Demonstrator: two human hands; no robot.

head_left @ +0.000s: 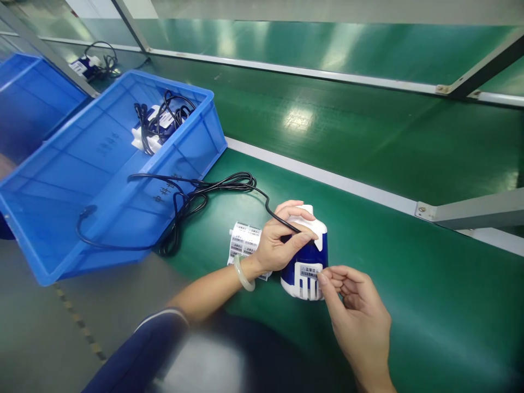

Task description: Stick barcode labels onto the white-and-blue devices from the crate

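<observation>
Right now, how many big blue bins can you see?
2. One blue bin is left of the middle; the other bin is to its left, cut off by the picture's edge. More could be hidden.

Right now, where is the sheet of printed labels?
In the head view, the label sheet lies on the green surface, left of the blue-and-white device, partly hidden by the left hand.

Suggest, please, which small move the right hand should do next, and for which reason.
I would probably press the label flat onto the white slotted panel of the device. Its right end seems pinched by the right hand, it lies over the panel, and the left hand holds the device; whether it is fully stuck, I cannot tell.
</observation>
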